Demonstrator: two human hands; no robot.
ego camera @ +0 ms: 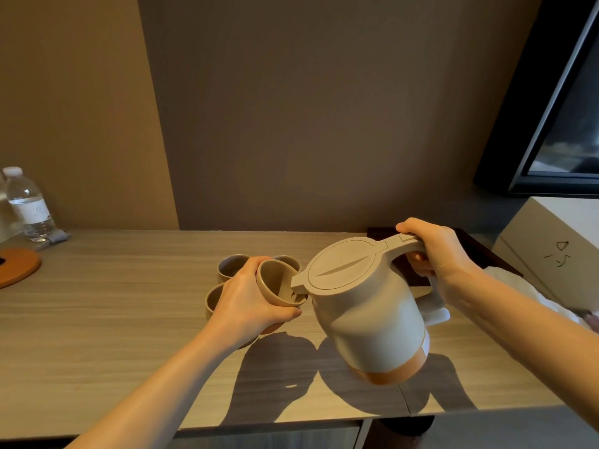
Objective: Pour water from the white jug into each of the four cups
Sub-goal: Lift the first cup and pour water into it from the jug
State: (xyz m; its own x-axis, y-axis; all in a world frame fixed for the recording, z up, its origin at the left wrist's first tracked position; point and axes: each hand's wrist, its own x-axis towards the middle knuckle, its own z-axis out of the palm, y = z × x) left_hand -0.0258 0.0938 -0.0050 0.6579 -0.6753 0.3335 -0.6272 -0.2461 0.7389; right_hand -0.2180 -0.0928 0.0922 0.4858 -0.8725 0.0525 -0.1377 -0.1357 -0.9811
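While the right hand [432,251] is wrapped tight round the jug [366,306] handle, thumb on top near the lid hinge, the jug hangs tilted over the table [113,319], spout down-left, base w/ its orange band off the surface. Lid looks shut. Spout tip sits at the rim of the held cup [277,281], just over its mouth; a little water shows at the cup's low side.

L hand [248,303] is clamped on that cup, fingers curled under and behind it, thumb along the near side, holding it lifted and tipped toward the spout.

3 other cups stand on the table behind/under the L hand: back-left cup [230,265], back-right cup [288,261] partly hidden by the held one, near-left cup [214,298] partly covered by the wrist. Can't tell if those hold water.

Far left: bottle [27,204] and wooden coaster [17,267]. Right edge: box [551,251], dark tray [411,273] behind the jug.
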